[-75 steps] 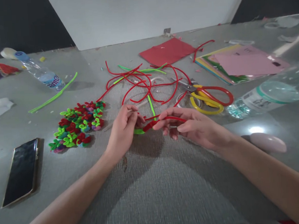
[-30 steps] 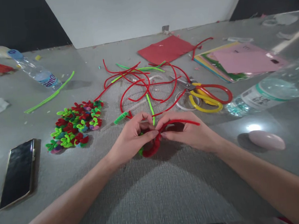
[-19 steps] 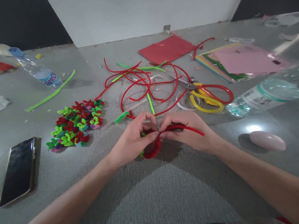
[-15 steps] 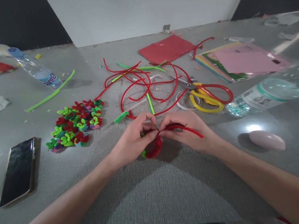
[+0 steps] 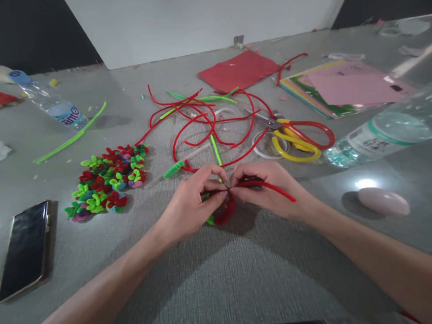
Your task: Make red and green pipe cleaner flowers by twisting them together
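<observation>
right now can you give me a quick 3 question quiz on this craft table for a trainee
1. True or false: both hands pinch the same red pipe cleaner.
2. What lies nearest the left hand on its outer side?
A. the phone
B. the pile of small pipe-cleaner flowers
C. the scissors
3. Fill in: the loose end of the red pipe cleaner sticks out past the ____ hand.

Key:
1. True. The left hand and right hand meet at its coiled part.
2. B. The pile of small pipe-cleaner flowers is closer than the phone; the scissors lie beyond the right hand.
3. right
</observation>
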`<state>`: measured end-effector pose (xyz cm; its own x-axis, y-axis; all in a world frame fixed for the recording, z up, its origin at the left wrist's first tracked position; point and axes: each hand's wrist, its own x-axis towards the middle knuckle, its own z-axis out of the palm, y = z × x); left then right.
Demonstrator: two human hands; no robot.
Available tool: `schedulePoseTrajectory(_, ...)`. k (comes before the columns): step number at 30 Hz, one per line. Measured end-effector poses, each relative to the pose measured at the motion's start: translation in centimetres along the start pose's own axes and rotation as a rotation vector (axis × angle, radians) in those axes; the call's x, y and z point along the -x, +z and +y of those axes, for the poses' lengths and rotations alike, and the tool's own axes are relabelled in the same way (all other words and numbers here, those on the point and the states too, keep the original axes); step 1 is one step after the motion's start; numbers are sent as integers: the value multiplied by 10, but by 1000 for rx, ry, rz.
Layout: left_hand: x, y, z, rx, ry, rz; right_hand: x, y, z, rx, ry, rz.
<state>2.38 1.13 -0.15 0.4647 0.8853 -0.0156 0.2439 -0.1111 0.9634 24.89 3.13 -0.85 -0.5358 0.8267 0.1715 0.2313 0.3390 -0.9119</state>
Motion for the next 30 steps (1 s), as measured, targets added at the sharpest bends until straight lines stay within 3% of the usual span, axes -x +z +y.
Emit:
schedulePoseTrajectory(7,1,0,4,-38,-13,38,0,1,0,9,-24,11)
schedulePoseTrajectory(13,-3,1,6,122,-95,61,2,4,-5,65,-131,158)
schedulePoseTrajectory(17,-3,0,6,184,-102,7,5,7,-13,94,-171,201)
schedulePoseTrajectory(25,-1,-1,8,168,-120,-27,7,10,-20,118,-194,173)
schedulePoseTrajectory(30,2,2,14,279,-243,-88,5,12,-19,79,-207,177)
